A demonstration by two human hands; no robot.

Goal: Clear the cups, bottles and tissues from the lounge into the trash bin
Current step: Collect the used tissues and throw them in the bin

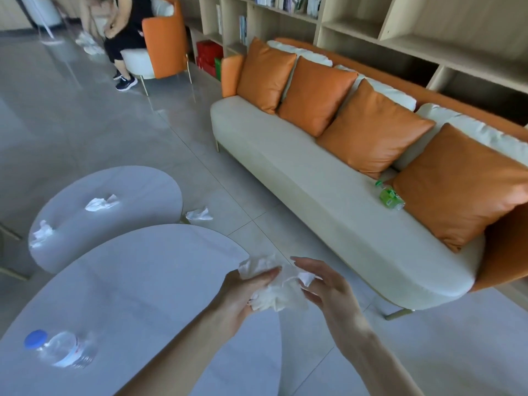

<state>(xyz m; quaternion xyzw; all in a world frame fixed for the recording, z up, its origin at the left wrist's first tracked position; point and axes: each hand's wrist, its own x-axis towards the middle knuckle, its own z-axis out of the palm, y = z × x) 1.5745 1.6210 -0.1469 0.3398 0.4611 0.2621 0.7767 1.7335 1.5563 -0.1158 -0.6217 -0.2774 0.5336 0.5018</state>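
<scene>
Left of the hands: clear bottle [61, 348] on near table [148, 295], tissues [101, 203] beyond. Left hand [243, 292] grips crumpled tissue wad [275, 290]; right hand [323, 284] fingers spread, probably just touching it.

Both bare forearms reach forward from the lower edge, the hands close together at mid-frame. The left hand [243, 292] curls its fingers around a crumpled tissue [274, 290]. The right hand [323, 287] is spread, fingers loosely bent, fingertips touching the tissue's other side.
</scene>
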